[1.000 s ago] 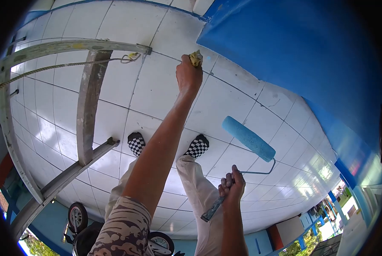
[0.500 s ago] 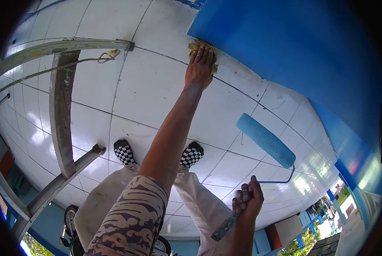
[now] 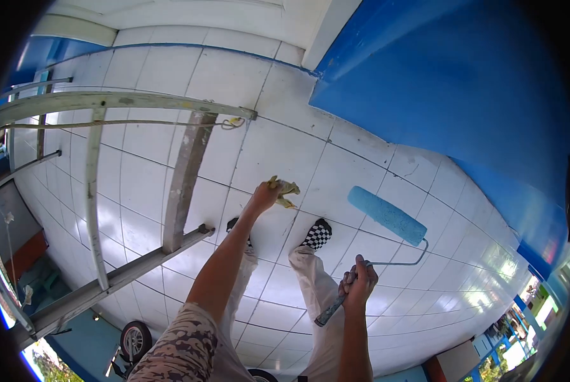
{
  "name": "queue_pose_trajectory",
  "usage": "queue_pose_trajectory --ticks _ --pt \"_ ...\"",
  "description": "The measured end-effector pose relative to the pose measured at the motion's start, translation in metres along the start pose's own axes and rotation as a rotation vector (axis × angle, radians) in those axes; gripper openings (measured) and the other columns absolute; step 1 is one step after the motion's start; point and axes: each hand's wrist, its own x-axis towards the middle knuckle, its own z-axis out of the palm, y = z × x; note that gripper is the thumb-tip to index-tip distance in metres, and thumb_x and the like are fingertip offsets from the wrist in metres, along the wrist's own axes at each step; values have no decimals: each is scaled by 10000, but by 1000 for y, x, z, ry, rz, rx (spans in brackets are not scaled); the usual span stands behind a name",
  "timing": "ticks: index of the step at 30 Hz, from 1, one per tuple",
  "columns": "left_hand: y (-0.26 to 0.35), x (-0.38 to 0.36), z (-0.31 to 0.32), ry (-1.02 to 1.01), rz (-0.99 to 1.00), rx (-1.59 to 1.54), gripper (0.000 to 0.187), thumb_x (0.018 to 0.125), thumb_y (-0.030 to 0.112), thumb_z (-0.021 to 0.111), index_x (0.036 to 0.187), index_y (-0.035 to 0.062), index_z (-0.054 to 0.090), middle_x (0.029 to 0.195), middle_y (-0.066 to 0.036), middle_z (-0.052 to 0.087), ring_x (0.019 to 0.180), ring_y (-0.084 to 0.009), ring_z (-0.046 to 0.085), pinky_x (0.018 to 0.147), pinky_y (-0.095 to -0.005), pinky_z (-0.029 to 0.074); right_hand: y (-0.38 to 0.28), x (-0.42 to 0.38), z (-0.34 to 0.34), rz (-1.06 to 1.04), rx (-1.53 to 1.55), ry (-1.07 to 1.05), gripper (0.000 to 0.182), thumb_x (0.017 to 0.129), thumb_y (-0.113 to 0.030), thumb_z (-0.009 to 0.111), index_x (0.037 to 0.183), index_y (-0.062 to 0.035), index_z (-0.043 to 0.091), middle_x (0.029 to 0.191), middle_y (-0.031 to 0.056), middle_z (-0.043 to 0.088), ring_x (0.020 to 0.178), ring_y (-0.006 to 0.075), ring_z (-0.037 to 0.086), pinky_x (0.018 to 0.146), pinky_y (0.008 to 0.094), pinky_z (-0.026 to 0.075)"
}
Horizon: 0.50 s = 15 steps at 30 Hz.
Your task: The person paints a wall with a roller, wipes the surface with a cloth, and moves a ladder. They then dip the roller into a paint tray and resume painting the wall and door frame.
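Grips one paint roller [image 3: 387, 215] above the floor [image 3: 285, 146] in right hand [image 3: 358, 281] with curled fingers, slanting its long axis, free end toward upper left. Pinches one yellowish cloth [image 3: 287, 188] with left hand [image 3: 263, 195].

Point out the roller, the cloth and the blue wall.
Roller [image 3: 387, 215]: head view, on the middle of its light-blue sleeve.
Cloth [image 3: 286, 188]: head view, on the part hanging out past the fingers [image 3: 271, 191].
Blue wall [image 3: 450, 83]: head view, on its broad face.
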Motion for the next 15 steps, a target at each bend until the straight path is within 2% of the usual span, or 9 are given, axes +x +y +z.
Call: queue_pose_trajectory --ticks 1,2,3,5,6,9,10,12,15 --pt "-29 -37 -28 28 17 -104 449 977 435 622 982 -13 659 730 -76 645 712 -160 595 651 -364 482 6 -16 1 16 -9 -13 362 971 -250 637 694 -125 440 489 -20 389 326 101 360 264 276 296" --pt "-37 -83 -64 35 -179 -157 389 981 411 628 1012 25 655 788 -44 638 735 -131 582 660 -337 483 10 -36 3 9 13 -34 362 971 -250 637 694 -125 440 489 -20 389 326 101 360 264 276 296" --pt "-81 -113 -85 123 -157 -346 348 982 387 637 1055 46 646 873 -37 641 768 -124 581 687 -326 490 13 -55 6 86 -5 -19 366 961 -264 648 692 -130 439 491 -20 394 325 108 362 270 282 298" --pt "-70 -214 -155 210 -222 -350 299 968 318 671 1087 46 631 929 -42 654 849 -136 648 728 -326 553 12 -100 11 139 -11 -40 370 951 -277 659 690 -136 438 493 -21 398 324 116 363 276 288 300" --pt "-86 -251 -177 245 -225 -520 279 957 308 680 1087 65 635 939 -45 662 865 -144 675 729 -331 589 11 -125 14 208 -6 -54 367 939 -288 671 697 -141 437 492 -18 399 326 124 367 282 298 300" --pt "-57 -377 -244 275 -241 -745 264 944 290 690 1069 62 645 962 -80 690 856 -184 711 721 -343 612 5 -188 18 301 -2 -153 361 922 -300 688 714 -150 434 494 -12 399 332 137 373 291 314 300" --pt "-55 -412 -260 289 -233 -780 264 937 275 698 1060 48 647 968 -96 698 849 -200 720 715 -344 617 1 -209 21 353 -5 -186 358 917 -302 694 723 -153 432 495 -8 399 336 141 376 294 320 300" --pt "-28 -474 -282 312 -204 -943 260 894 227 722 1036 12 685 929 -71 697 793 -176 701 693 -317 591 -25 -255 33 302 -61 -244 430 933 -301 666 630 -128 415 466 1 377 307 139 352 291 308 293" --pt "-28 -538 -297 558 -191 -897 357 861 269 774 1059 -8 668 941 -82 690 788 -177 685 697 -322 587 -64 -303 54 251 -116 -312 392 920 -268 679 658 -117 430 482 16 393 318 150 363 294 318 298"
